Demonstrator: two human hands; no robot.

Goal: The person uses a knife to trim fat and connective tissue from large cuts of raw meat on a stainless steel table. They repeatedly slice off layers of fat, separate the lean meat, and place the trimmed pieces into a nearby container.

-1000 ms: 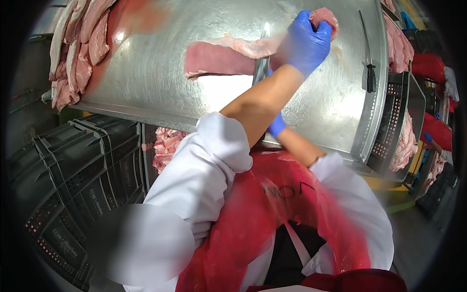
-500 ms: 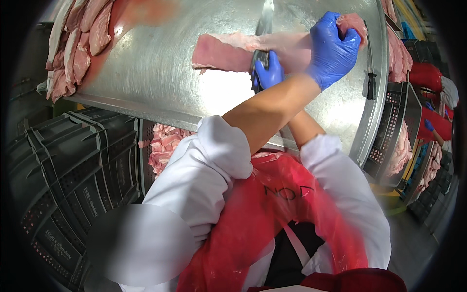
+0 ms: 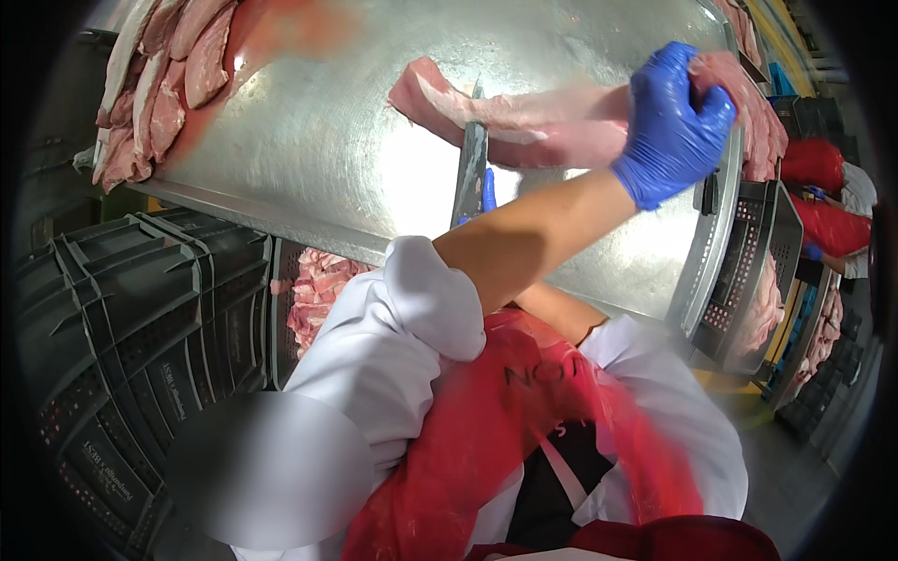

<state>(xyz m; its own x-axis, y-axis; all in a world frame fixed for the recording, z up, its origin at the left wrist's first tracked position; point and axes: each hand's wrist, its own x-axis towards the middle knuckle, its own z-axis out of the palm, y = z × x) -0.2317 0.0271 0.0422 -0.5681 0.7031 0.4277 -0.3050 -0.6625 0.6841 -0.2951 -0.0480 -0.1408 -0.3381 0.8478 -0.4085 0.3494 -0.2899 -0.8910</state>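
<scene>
A long pale-pink strip of meat (image 3: 552, 145) lies across the metal table. My left hand (image 3: 678, 126), in a blue glove, is closed around its right end, the left forearm crossing over the right one. A knife (image 3: 471, 168) is at the strip's left part, its tip showing just beyond the far edge; how deep it sits in the meat I cannot tell. My right hand (image 3: 488, 192), also blue-gloved, is at the knife's near end, mostly hidden by my left forearm; only bits of its fingers show.
More meat strips (image 3: 164, 89) are piled at the table's (image 3: 309, 140) far left. Stacked dark crates (image 3: 159, 309) stand at the near left, beside one with meat trimmings (image 3: 318, 290). Another crate (image 3: 744, 271) stands right, near a black-handled tool (image 3: 710, 194). Co-workers in red (image 3: 828, 220) are farther right.
My left hand has moved slightly right and nearer with the meat's end. The knife and right hand have come toward me and left. The strip's left end has lifted and twisted.
</scene>
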